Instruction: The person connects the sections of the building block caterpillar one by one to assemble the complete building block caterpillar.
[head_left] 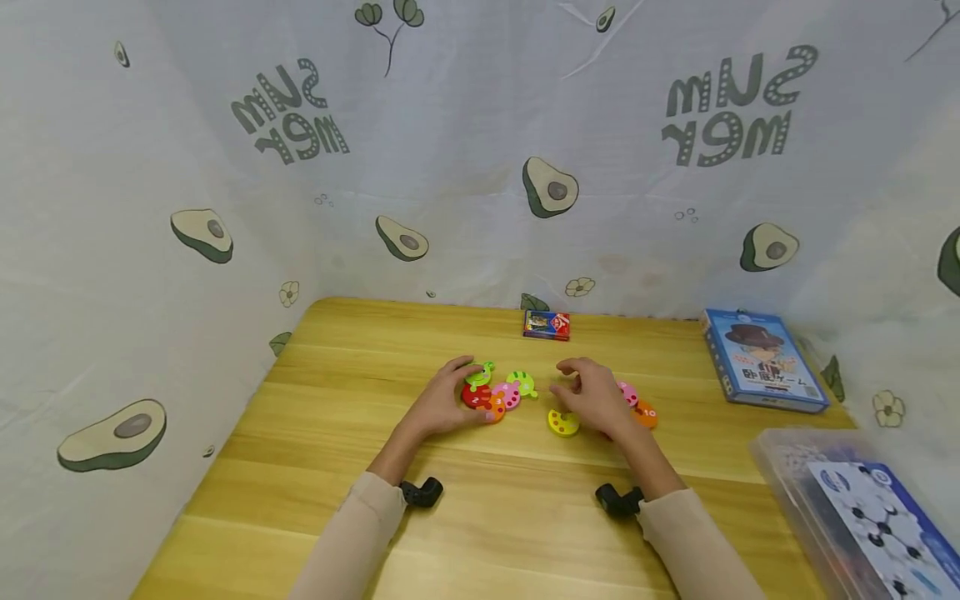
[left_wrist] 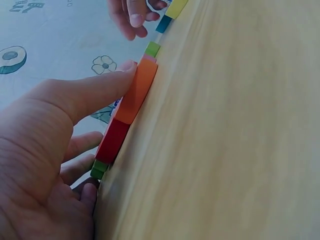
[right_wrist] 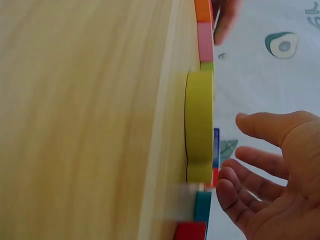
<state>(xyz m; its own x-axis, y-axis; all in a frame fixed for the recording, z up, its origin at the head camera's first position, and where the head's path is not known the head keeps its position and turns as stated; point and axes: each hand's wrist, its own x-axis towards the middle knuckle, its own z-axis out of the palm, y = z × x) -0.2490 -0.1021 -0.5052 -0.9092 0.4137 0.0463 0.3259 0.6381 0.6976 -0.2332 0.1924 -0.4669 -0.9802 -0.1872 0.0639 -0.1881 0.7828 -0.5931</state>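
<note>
My left hand (head_left: 441,403) holds the near-left end of a joined row of flat, numbered caterpillar puzzle pieces. Its thumb lies on the orange piece (left_wrist: 138,92), while the fingers curl behind the red piece (left_wrist: 113,140) and the green head piece (head_left: 480,376). A pink spotted piece (head_left: 507,395) and a green striped piece (head_left: 522,383) continue the row to the right. Just above a separate yellow piece (head_left: 563,423), my right hand (head_left: 597,397) hovers with loosely bent fingers and nothing between them. In the right wrist view, a gap shows between the fingertips and the yellow piece (right_wrist: 199,125).
Partly behind my right hand lie a pink piece (head_left: 628,392), an orange piece marked 10 (head_left: 645,414) and a teal piece (right_wrist: 202,206). A small red-blue box (head_left: 547,325) sits at the back edge. At right are a blue game box (head_left: 765,360) and a clear plastic case (head_left: 787,475).
</note>
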